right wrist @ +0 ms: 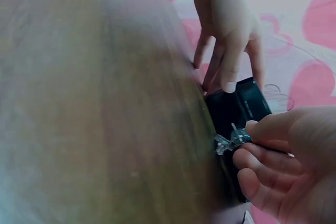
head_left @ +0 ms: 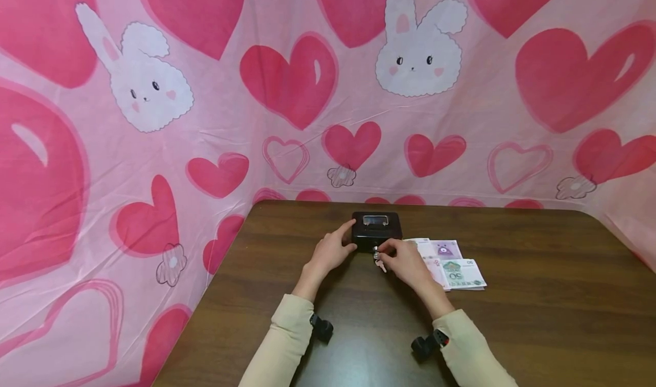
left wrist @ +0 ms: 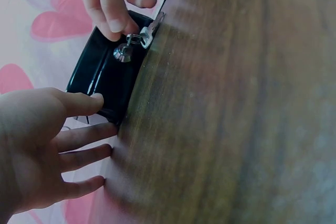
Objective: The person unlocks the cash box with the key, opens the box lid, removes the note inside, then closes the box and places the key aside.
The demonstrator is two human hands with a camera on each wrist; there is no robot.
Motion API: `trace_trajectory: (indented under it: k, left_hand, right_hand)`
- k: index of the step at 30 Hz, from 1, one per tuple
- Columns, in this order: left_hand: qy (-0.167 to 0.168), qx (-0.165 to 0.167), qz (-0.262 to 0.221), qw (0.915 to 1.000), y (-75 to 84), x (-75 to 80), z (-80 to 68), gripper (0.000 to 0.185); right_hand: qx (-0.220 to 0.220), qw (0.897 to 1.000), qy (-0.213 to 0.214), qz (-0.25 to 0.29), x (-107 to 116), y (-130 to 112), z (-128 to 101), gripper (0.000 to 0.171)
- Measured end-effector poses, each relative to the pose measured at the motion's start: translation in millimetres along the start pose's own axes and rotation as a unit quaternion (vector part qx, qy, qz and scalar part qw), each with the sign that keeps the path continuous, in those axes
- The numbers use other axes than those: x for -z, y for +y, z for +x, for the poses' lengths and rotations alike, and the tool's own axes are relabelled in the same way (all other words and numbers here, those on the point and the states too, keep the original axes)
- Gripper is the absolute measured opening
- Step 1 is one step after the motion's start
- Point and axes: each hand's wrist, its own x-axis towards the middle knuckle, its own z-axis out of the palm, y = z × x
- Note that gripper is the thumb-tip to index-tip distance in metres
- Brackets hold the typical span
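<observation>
A small black cash box [head_left: 376,229] with a metal handle on its lid stands on the brown wooden table [head_left: 538,296]. My left hand [head_left: 333,249] rests against the box's left front corner, thumb on the lid's edge and fingers straight beside it [left wrist: 86,129]. My right hand [head_left: 405,259] pinches the key [head_left: 377,255] that sits in the lock on the box's front face [left wrist: 124,52]; a second key [left wrist: 152,29] hangs from its ring. In the right wrist view, thumb and forefinger pinch the key [right wrist: 237,139].
Several banknotes [head_left: 453,264] lie spread on the table just right of the box. A pink cloth with hearts and rabbits [head_left: 287,85] forms the backdrop behind and to the left. The table's left edge [head_left: 205,313] runs close to my left arm.
</observation>
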Motion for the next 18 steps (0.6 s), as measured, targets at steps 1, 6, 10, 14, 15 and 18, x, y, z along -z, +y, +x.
trace_trajectory:
  k: [1, 6, 10, 14, 15, 18]
  left_hand:
    - [0.001, -0.002, 0.001, 1.0, -0.5, -0.2, 0.2, 0.063]
    - [0.006, -0.006, 0.003, 1.0, -1.1, -1.2, 1.4, 0.063]
    - [0.006, -0.003, 0.002, 1.0, -1.0, -1.9, 1.8, 0.063]
    - [0.008, -0.002, 0.003, 1.0, -0.7, -1.6, 1.7, 0.063]
    - [0.008, -0.001, 0.004, 1.0, -0.7, -1.5, 1.7, 0.063]
    - [0.008, 0.0, 0.005, 1.0, -0.7, -1.5, 1.9, 0.063]
  right_hand:
    - [-0.004, 1.0, -0.001, -0.005, -1.3, 0.1, 0.1, 0.008]
    - [-0.02, 1.0, -0.002, -0.016, -5.4, 0.3, 1.0, 0.007]
    - [-0.016, 1.0, -0.007, -0.017, -6.1, -1.3, 1.8, 0.008]
    - [-0.015, 1.0, -0.008, -0.003, -5.5, -3.9, 1.4, 0.011]
    - [-0.017, 1.0, -0.007, 0.003, -5.4, -4.3, 1.3, 0.012]
    - [-0.024, 1.0, -0.007, 0.019, -5.9, -4.5, 1.5, 0.013]
